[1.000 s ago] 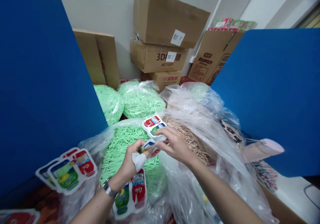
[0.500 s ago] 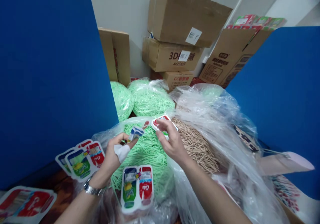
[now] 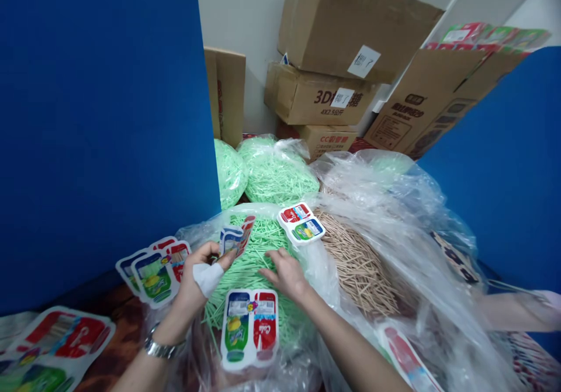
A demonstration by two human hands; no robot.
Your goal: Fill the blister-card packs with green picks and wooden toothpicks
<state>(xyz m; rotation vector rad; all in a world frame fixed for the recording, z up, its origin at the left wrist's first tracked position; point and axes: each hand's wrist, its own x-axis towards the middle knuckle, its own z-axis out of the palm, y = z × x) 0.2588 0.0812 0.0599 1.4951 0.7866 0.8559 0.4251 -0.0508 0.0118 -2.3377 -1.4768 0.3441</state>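
My left hand (image 3: 204, 275), with a white patch at the thumb base, grips a bent bottle-shaped packet (image 3: 234, 239) printed in blue and red. My right hand (image 3: 286, 275) hovers over thin green sticks (image 3: 258, 237) in an open clear bag, its thumb and fingers apart; I cannot make out anything in it. A flat cola-and-lemon packet (image 3: 250, 329) lies at the near side of the green sticks. Another such packet (image 3: 301, 222) rests beyond my right hand, between the green sticks and the brown sticks (image 3: 359, 269).
More packets (image 3: 155, 278) lie overlapped at left, with a larger-looking one (image 3: 56, 345) at lower left. Closed bags of green sticks (image 3: 278, 173) sit behind. Cardboard boxes (image 3: 324, 97) are stacked by the wall. Blue panels (image 3: 105, 117) flank both sides. Another person's arm (image 3: 512, 310) is at right.
My right hand has let go of the packet at the back and moved down towards the green sticks. That packet stays lying there. The view has shifted slightly left.
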